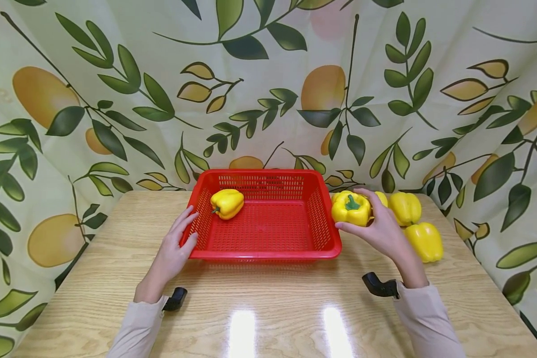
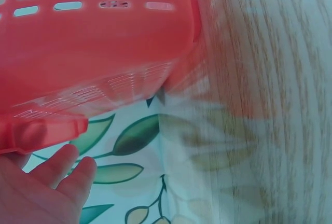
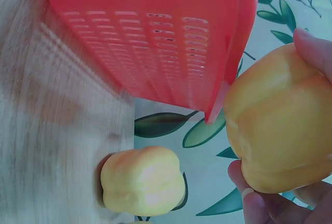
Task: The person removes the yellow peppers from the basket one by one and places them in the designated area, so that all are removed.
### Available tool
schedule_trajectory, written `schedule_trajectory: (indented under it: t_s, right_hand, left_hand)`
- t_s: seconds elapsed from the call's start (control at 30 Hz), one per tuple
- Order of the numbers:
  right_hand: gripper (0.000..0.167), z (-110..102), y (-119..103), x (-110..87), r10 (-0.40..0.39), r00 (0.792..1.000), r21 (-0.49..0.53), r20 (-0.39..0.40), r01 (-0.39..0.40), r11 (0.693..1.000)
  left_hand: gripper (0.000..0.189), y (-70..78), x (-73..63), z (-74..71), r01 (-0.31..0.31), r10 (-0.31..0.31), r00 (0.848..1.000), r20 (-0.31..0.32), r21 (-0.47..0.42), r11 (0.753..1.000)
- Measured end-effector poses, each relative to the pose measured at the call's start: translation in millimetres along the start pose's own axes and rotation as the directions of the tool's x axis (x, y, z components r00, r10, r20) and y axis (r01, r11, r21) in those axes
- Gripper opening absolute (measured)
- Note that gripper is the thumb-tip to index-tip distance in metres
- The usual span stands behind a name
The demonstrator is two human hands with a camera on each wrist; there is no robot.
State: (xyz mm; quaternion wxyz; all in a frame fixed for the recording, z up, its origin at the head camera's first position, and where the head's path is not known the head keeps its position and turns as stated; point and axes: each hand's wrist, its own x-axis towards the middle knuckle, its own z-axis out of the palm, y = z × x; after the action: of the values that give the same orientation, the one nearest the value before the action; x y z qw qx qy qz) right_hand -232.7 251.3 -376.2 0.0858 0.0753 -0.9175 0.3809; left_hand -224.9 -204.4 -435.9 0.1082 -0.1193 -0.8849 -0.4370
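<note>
My right hand (image 1: 382, 226) holds a yellow bell pepper (image 1: 350, 211) by its sides, thumb and fingers spread around it, its green stem facing me. The pepper (image 3: 282, 120) is raised beside the basket's right rim in the right wrist view. At the left rim of the red plastic basket (image 1: 261, 254), my left hand (image 1: 172, 251) rests with its fingers extended. Those fingers (image 2: 75, 180) show straight beside the rim in the left wrist view. Inside the basket, toward its left back, lies another yellow bell pepper (image 1: 227, 204).
Right of the basket, more yellow bell peppers (image 1: 423, 242) sit on the wooden table (image 1: 277, 308), partly behind my right hand. One pepper (image 3: 142, 181) stands near the basket's outer wall. A leaf-print curtain (image 1: 259, 114) hangs behind the table and along its sides.
</note>
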Motion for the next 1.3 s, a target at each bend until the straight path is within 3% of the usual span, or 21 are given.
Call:
schedule_trajectory:
  t_s: [0.43, 0.73, 1.07, 1.3]
  right_hand:
    - [0.091, -0.9, 13.6, -12.8, 0.039, 0.998, -0.054, -0.052, -0.042, 0.998]
    - [0.097, -4.7, 22.7, -17.5, 0.084, 0.996, -0.045, -0.022, -0.085, 0.995]
    - [0.093, -3.0, 38.0, -22.6, 0.078, 0.995, -0.06, -0.059, -0.081, 0.995]
    - [0.098, -5.7, 45.5, -21.3, 0.136, 0.989, -0.054, -0.049, -0.139, 0.989]
  left_hand:
    - [0.05, 0.5, 0.3, 0.8, 0.003, -0.003, 1.0, 0.0, -0.003, 1.0]
    - [0.05, 1.1, -0.3, 0.0, 0.014, -0.014, 1.0, 0.008, -0.002, 1.0]
    - [0.05, 1.4, -0.5, 1.4, 0.014, -0.013, 1.0, 0.007, -0.009, 1.0]
    - [0.05, -0.1, 0.3, 1.2, -0.002, 0.002, 1.0, -0.012, -0.003, 1.0]
